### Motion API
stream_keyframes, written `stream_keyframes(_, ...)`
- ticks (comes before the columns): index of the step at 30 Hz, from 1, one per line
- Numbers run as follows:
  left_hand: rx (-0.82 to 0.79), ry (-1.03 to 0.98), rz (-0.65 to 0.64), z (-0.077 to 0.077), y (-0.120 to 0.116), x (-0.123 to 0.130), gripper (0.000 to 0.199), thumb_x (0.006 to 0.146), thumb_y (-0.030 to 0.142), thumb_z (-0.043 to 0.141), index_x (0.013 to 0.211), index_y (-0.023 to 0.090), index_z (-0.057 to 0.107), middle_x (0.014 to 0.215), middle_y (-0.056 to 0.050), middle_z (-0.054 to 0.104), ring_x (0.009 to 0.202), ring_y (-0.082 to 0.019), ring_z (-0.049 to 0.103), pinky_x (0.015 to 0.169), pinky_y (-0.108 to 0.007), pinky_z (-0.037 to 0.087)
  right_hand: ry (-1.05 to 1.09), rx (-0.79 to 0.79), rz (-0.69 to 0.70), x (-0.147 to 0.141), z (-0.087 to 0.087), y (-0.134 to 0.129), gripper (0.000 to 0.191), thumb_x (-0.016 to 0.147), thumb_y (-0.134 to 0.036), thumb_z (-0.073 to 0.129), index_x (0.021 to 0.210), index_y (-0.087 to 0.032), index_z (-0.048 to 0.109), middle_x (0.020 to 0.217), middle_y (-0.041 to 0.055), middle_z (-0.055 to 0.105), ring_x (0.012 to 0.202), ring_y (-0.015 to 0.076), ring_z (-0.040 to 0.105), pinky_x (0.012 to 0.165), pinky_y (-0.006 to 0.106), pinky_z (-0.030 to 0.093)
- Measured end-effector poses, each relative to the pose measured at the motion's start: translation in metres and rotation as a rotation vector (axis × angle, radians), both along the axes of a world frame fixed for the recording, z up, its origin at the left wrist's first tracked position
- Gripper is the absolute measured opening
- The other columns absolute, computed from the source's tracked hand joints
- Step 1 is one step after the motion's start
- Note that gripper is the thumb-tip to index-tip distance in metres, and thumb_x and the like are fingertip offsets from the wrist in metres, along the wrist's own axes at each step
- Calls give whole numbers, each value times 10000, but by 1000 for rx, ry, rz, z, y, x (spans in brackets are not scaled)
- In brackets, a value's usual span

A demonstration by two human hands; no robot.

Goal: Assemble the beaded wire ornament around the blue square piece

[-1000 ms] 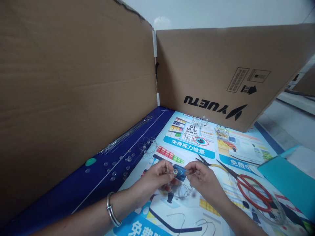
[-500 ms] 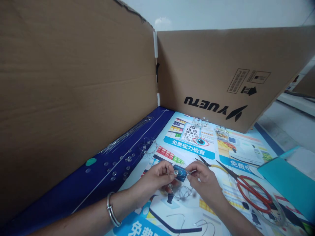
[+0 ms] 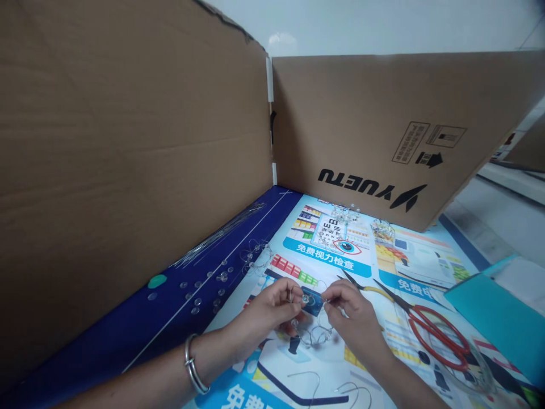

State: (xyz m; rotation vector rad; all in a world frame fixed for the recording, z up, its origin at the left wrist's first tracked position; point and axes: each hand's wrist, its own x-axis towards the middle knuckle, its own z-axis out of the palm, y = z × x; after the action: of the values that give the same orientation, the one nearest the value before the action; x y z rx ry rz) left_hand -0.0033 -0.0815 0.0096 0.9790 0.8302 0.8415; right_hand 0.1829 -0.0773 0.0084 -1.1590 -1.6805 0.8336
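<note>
1. The broad surface point(image 3: 140, 335), dark blue along its left edge and printed with pictures, carries everything; its far-left corner sits where brown cardboard panels point(image 3: 378, 125) meet.
2. Red-handled metal scissors point(image 3: 438, 335) lie toward the right edge, beyond the right hand.
3. The left hand point(image 3: 272, 304) has thumb and forefinger pinched together on a small clear bead.
4. The right hand point(image 3: 355, 318) has its fingertips closed, apparently on a thin silver strand point(image 3: 325, 299); the exact grip is too small to tell.
5. The silver wire piece with clear beads point(image 3: 315, 336) hangs in loops between the hands, on the near side of the fingertips, spreading crosswise.
6. The small clear bead point(image 3: 305, 299) touches the left fingertips, so the left hand is nearer; the right fingertips stand just beside it, toward the right edge.
</note>
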Motion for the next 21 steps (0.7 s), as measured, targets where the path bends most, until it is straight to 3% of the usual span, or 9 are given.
stream_keyframes(21,14,62,0,5,1,0,148,773,244,575,843,164,472,810,-42,583,692,-130,554,560,-233,433,15,31,-6,-1,0,-3,181,706,-47,505,768,-205,569,833,28,518,772,150,527,640,254,454)
